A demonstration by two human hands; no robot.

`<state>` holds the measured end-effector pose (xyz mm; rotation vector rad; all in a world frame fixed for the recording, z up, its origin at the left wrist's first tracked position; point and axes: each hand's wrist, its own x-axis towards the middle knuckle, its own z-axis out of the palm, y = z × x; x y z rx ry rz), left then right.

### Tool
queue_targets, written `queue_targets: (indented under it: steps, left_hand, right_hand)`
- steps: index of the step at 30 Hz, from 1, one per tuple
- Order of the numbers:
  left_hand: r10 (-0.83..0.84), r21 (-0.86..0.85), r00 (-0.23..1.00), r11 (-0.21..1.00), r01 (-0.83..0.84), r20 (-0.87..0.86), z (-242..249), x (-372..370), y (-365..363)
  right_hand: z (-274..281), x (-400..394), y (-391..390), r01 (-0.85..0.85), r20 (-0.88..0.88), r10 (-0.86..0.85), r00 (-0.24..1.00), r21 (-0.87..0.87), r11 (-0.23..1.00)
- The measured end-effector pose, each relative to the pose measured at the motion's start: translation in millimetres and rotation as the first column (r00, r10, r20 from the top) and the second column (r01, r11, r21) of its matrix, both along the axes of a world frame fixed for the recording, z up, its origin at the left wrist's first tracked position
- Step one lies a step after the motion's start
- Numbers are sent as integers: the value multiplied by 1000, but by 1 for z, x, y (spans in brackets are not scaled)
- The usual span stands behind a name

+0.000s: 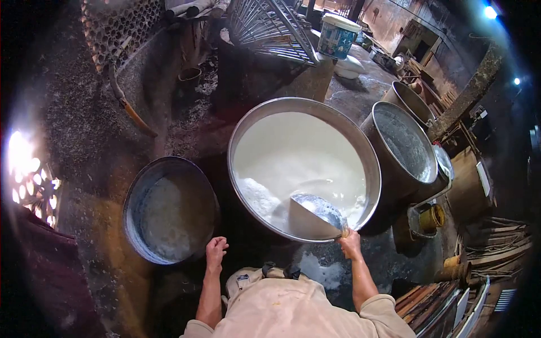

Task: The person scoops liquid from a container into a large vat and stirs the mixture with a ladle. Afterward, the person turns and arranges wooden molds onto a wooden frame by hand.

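My right hand (350,244) is closed around the short handle of a large metal scoop (320,215) at the near right rim of a wide metal pot (234,163). The scoop lies tilted over the near side of the pot, its bowl down at the white liquid (298,146). Foam gathers along the near side of the liquid. My left hand (216,252) hangs loosely curled with nothing in it, beside the near right edge of a smaller metal basin (132,211). Cloudy pale liquid covers the bottom of that basin.
Right of the big pot stand a tall vat (431,169) and another pot (420,104) behind it. A yellow container (431,216) sits lower right, near stacked wood strips (431,304). A lidded plastic bucket (337,38) and a slatted rack (270,34) are at the back.
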<state>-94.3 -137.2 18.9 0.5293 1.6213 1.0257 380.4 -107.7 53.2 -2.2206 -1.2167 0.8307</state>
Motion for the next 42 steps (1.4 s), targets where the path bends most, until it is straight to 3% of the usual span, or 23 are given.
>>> queue_targets:
  steps: [2, 4, 5, 8, 14, 16, 19, 28, 42]
  left_hand:
    - [-9, -22, 1000, 1000, 8, -24, 1, -6, 0]
    - [-2, -8, 1000, 1000, 2, -13, -5, -14, -3]
    - [5, -8, 1000, 1000, -5, 5, -7, -18, -4]
    - [28, 2, 999, 1000, -28, 19, -5, -31, -9]
    - [145, 10, 988, 989, -146, 49, -7, -59, -25]
    - [189, 11, 980, 982, -190, 62, -13, -68, -35]
    - [249, 21, 966, 968, -251, 72, -21, -76, -49]
    - [313, 30, 945, 948, -317, 89, -28, -68, -68]
    - [159, 51, 987, 986, -160, 14, -1, -3, -39]
  right_hand:
    - [-12, -19, 2, 8, -4, -8, 1000, -9, 1000]
    - [-16, -41, 6, -68, 69, 59, 996, 139, 988]
    - [-6, -56, 8, 14, -48, -12, 999, 56, 998]
    - [8, -97, 24, 83, -188, -73, 979, 48, 995]
    - [4, -155, 68, 6, -119, 3, 993, 78, 997]
    - [14, -173, 83, 23, -169, -20, 985, 22, 999]
    - [26, -192, 105, -47, -98, 48, 994, 5, 999]
    - [39, -187, 146, -346, 33, 354, 935, -141, 928]
    - [89, -94, 92, -513, 226, 568, 791, -261, 818]
